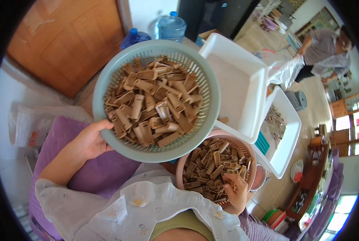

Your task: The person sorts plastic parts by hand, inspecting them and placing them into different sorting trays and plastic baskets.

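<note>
My left hand (92,140) grips the rim of a pale green plastic basket (98,90), fingers over the edge. The basket is heaped with brown plastic parts (149,102), long and hollow; one near the middle shows a whitish inside (163,111). Lower right of it, partly under its edge, stands a pink basket (180,172) holding more such brown parts (215,164). My right hand (237,193) reaches over its near right side, index finger and thumb curled in among the parts. What lies between those fingers, if anything, I cannot make out.
A white tub (227,84) stands right of the green basket. Beyond it, another white tub (292,116) holds thin pieces and a teal grid (261,143). Blue water jugs (172,28) stand behind, near a wooden door (67,40). At far right, a person (328,50) handles clear plastic bags.
</note>
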`<state>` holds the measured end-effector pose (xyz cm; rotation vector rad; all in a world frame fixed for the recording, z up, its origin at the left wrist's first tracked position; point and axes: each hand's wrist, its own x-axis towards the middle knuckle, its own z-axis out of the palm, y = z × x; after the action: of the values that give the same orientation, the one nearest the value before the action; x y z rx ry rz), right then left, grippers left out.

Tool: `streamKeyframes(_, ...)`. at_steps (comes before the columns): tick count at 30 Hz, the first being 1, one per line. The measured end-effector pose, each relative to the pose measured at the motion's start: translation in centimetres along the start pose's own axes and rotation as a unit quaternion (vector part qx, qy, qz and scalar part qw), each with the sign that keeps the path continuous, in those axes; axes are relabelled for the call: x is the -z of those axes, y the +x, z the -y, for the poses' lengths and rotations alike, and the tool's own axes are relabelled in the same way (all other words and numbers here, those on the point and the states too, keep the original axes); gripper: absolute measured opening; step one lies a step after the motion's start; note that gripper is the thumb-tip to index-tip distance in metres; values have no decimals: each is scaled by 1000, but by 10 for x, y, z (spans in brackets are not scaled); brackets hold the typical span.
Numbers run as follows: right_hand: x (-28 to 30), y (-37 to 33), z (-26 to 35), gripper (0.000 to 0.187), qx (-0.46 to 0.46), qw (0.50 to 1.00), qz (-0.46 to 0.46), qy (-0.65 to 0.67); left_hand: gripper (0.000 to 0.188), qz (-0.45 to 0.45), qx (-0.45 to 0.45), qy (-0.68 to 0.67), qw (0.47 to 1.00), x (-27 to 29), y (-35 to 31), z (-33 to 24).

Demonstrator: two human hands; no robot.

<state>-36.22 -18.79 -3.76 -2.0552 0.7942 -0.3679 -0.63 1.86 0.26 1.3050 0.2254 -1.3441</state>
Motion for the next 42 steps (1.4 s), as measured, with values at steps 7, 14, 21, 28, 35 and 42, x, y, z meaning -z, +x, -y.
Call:
streamKeyframes(7, 0, 2, -5, 28, 6, 1000, -5, -9, 39, -8, -20, -15, 1000, 0, -1, 3)
streamKeyframes(14, 2, -3, -7, 19, -40, 990, -113, 78, 38, -9, -9, -18, 1000, -6, 0, -1)
streamKeyframes(21, 9, -12, 6, 26, -10, 951, -202, 234, 40, 6, -21, -27, 999, 1, -2, 3)
streamKeyframes(28, -28, 61, 57, 93, -106, 766, 225, 593, 17, 33, -11, 20, 999, 5, 10, 11)
streamKeyframes(35, -70, 102, 96, 72, -157, 781, 228, 559, 21, 62, -65, 60, 994, -2, 6, 16)
streamKeyframes(42, -81, 109, 87, 62, -161, 832, 152, 509, 60, 80, -100, 96, 987, -9, 16, 26)
